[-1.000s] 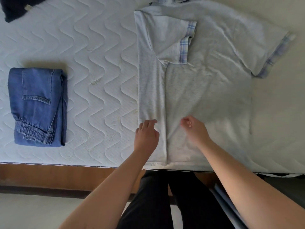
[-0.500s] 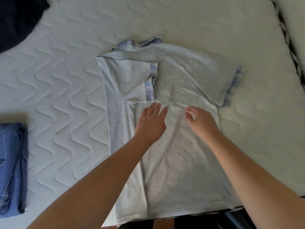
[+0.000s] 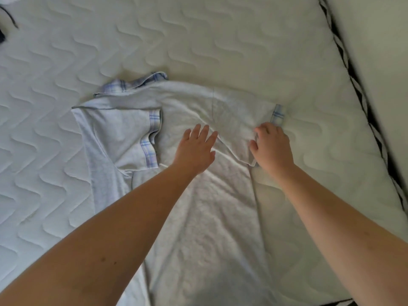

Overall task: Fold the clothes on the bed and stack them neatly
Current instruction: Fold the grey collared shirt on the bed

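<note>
Since the earlier frame both your hands have travelled up the shirt (image 3: pixel 198 217) from near its hem to the chest and sleeve area, and the folded jeans that lay to the left are out of view. Your left hand (image 3: pixel 195 151) now lies flat on the middle of the shirt, its fingers (image 3: pixel 204 132) straight and slightly spread, pressing the cloth and holding nothing. Your right hand (image 3: pixel 272 146) has reached the right sleeve (image 3: pixel 240 120); its fingers are curled round the sleeve's outer edge, just below the plaid cuff (image 3: pixel 278 113), and the thumb pinches the fabric from the inner side.

The shirt is pale grey, spread on the quilted white mattress (image 3: pixel 242 40) of the bed. Its left side is already folded in over the body, so the left sleeve (image 3: pixel 123 138) lies on top with its plaid band facing the centre. The plaid collar (image 3: pixel 134 83) sits at the far end, away from you. The right sleeve is not yet folded in and lies bunched under your right hand.

1 dark garment (image 3: pixel 4 29) shows only as a sliver at the top left corner of the mattress, well apart from the shirt.
</note>
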`<control>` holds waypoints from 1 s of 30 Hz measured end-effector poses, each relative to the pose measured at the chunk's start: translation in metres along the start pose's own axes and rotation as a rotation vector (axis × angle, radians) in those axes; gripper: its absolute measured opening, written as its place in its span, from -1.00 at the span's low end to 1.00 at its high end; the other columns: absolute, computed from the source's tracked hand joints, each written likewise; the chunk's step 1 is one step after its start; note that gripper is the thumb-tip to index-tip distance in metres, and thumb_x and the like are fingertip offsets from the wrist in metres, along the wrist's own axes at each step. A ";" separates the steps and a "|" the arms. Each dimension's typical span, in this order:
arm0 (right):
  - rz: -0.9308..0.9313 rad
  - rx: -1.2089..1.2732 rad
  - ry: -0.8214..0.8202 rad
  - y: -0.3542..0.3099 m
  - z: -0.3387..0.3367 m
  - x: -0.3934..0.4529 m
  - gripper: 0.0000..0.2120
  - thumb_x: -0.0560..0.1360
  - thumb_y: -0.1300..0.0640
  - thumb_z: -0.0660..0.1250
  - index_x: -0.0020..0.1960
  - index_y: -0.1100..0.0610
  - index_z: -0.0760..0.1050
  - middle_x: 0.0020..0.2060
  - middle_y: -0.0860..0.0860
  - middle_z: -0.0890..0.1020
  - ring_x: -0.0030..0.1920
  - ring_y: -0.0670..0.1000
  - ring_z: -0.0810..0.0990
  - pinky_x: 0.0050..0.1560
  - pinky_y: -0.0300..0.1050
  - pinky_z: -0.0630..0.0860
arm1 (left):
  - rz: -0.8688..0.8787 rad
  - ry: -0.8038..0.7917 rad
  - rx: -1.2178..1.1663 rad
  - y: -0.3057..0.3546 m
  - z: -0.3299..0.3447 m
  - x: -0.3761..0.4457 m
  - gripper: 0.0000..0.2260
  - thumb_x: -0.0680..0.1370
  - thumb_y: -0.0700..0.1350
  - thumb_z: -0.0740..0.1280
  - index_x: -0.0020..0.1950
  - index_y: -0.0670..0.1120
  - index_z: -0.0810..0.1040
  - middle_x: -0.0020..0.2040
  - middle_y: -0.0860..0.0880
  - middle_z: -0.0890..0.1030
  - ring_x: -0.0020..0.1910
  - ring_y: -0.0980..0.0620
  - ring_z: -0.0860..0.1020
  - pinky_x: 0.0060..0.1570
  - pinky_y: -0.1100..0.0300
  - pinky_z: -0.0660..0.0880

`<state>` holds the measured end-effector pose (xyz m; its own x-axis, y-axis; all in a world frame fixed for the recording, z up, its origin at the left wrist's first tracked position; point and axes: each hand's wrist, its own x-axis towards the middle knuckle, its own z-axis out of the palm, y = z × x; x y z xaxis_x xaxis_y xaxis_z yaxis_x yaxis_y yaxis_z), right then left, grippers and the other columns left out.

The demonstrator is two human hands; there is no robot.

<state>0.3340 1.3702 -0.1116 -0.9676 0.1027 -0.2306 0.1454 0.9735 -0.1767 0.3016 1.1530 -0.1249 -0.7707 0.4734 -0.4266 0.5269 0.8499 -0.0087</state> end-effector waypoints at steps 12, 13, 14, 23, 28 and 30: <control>0.507 0.636 0.042 0.031 0.003 0.066 -0.16 0.44 0.00 0.48 0.52 0.27 0.10 0.37 0.21 0.38 0.37 0.21 0.37 0.31 -0.02 0.34 | -0.031 -0.079 -0.098 0.007 0.005 0.028 -0.41 0.65 0.20 0.05 0.61 0.09 -0.10 0.61 -0.10 -0.06 0.57 -0.19 0.00 0.48 -0.12 0.11; 0.554 0.803 0.045 0.029 0.003 0.068 -0.18 0.43 0.05 0.49 0.51 0.25 0.13 0.33 0.16 0.44 0.33 0.16 0.44 0.24 -0.10 0.39 | -0.031 -0.086 -0.102 0.005 0.004 0.029 -0.41 0.64 0.21 0.05 0.61 0.10 -0.09 0.61 -0.09 -0.06 0.57 -0.19 0.00 0.47 -0.11 0.12; 0.592 0.936 0.057 0.025 0.001 0.069 -0.23 0.42 0.09 0.50 0.49 0.23 0.19 0.24 0.10 0.51 0.26 0.12 0.51 0.15 -0.15 0.43 | -0.028 -0.093 -0.105 0.004 0.003 0.029 -0.41 0.64 0.21 0.06 0.61 0.11 -0.08 0.61 -0.08 -0.05 0.57 -0.18 0.00 0.47 -0.11 0.13; 0.010 0.886 0.174 -0.051 -0.040 0.011 -0.62 0.44 0.30 0.37 0.24 0.13 0.50 0.07 -0.01 0.62 0.07 0.02 0.59 0.09 -0.27 0.41 | -0.397 -0.104 -1.323 -0.017 -0.048 0.039 -0.66 0.69 0.07 0.10 0.31 -0.05 0.53 0.30 -0.05 0.55 0.32 -0.04 0.46 0.35 0.04 0.33; -0.196 0.651 0.104 -0.112 -0.035 -0.024 -0.51 0.48 0.36 0.30 0.38 0.10 0.44 0.09 0.08 0.60 0.09 0.10 0.54 0.06 -0.06 0.44 | -0.519 -0.246 -1.839 -0.049 -0.077 0.032 -0.44 0.55 0.37 0.12 0.05 -0.08 0.62 -0.10 -0.03 0.70 -0.11 -0.01 0.69 -0.08 0.05 0.62; -0.226 0.611 0.106 -0.127 -0.029 -0.033 -0.50 0.48 0.36 0.29 0.39 0.08 0.43 0.04 0.08 0.60 0.03 0.10 0.53 -0.04 -0.06 0.44 | -0.478 -0.309 -1.679 -0.059 -0.079 0.028 -0.74 0.59 0.10 0.31 0.00 -0.09 0.60 -0.12 -0.06 0.67 -0.23 0.03 0.67 -0.24 0.14 0.59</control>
<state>0.3410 1.2490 -0.0534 -0.9986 -0.0412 -0.0341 -0.0034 0.6852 -0.7284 0.2204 1.1341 -0.0653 -0.5389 0.2483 -0.8049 -0.7550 0.2814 0.5923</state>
